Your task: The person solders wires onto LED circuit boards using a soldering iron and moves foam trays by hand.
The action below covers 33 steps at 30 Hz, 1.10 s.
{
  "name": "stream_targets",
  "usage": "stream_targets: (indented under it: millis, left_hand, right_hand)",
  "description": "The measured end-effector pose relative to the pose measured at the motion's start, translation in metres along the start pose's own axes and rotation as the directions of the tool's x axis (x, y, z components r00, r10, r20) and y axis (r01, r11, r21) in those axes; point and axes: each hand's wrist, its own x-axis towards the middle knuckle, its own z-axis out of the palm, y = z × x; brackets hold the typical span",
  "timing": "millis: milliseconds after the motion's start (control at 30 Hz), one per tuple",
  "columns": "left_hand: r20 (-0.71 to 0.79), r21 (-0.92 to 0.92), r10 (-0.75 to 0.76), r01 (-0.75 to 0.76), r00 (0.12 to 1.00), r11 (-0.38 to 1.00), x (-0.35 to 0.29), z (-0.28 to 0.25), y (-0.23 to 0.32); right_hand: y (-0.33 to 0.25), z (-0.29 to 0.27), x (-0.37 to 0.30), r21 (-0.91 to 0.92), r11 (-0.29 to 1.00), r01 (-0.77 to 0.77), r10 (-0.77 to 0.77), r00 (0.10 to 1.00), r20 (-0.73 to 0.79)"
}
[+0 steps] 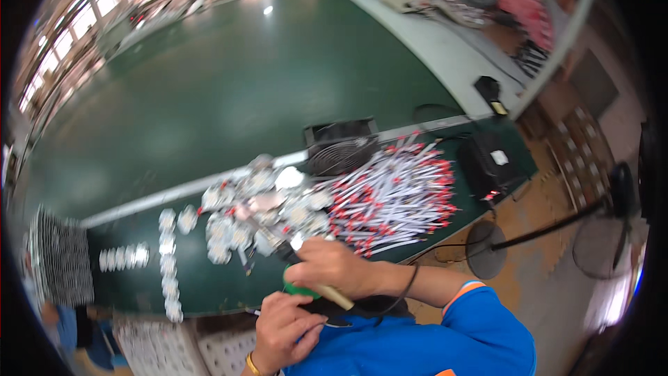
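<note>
My right hand (334, 268) is closed round a tan-handled tool (335, 297). Its metallic front end points up and left toward the pile of silvery discs (240, 226), and motion blur hides its exact kind. Just under that hand shows a round green object (300, 290), partly covered by my fingers. At the table's near edge my left hand (287, 332) has its fingers pinched together, close to the green object. What they hold, if anything, I cannot make out. A large heap of white wires (393, 198) with red ends lies right of the discs.
Rows of discs (168, 264) lie left on the green table, beside stacked grey pieces (61, 257). A black fan (341, 150) stands behind the wires, a black box (487, 163) to their right. A black cable (414, 278) crosses my right forearm. Another person (525, 14) is far right.
</note>
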Motion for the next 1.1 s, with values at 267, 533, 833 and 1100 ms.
stream_targets:
  millis: [267,533,833,1100]
  left_hand:
    - [0.037,0.033,0.069,-0.070,0.997,0.997,0.020,0.008,0.010]
    - [0.121,-0.082,-0.008,0.018,0.993,0.997,0.025,-0.008,0.005]
    - [0.133,-0.257,-0.213,0.241,0.968,0.936,0.015,-0.005,-0.013]
    - [-0.230,-0.578,-0.505,0.301,0.832,0.759,-0.010,-0.017,-0.031]
  right_hand:
    - [-0.016,-0.001,0.014,0.309,0.949,-0.064,0.081,0.996,-0.042]
    - [-0.026,-0.015,0.046,0.387,0.921,-0.039,0.116,0.977,-0.178]
    - [-0.010,-0.005,0.076,0.341,0.895,-0.288,0.332,0.940,-0.076]
    - [0.009,0.004,0.070,0.399,0.861,-0.315,0.398,0.907,-0.142]
